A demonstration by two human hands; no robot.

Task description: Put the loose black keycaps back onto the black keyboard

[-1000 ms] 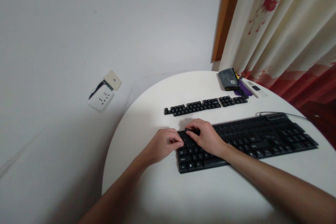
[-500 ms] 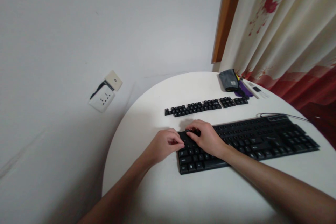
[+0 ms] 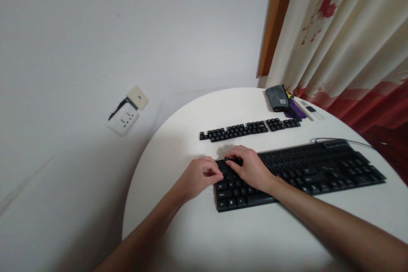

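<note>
A black keyboard [image 3: 264, 197] lies on the white round table, its upper left corner between my hands. Bare patches without keycaps show near that corner. My left hand [image 3: 202, 174] is closed in a pinch at the keyboard's left edge; whatever its fingertips hold, if anything, is too small to see. Over the upper left keys, my right hand [image 3: 250, 165] is bent with thumb and fingers closed around a small black keycap [image 3: 227, 159], partly hidden by the fingers. Behind the keyboard, loose black keycaps [image 3: 239, 130] stand lined up in rows.
A grey pouch [image 3: 276, 97] and a purple cloth [image 3: 295, 109] lie at the table's [image 3: 172, 136] back right, beside a white object [image 3: 310, 109]. The keyboard's cable [image 3: 344, 139] runs off to the right. Wall sockets [image 3: 123, 119] are on the left; a curtain [image 3: 350, 51] hangs right.
</note>
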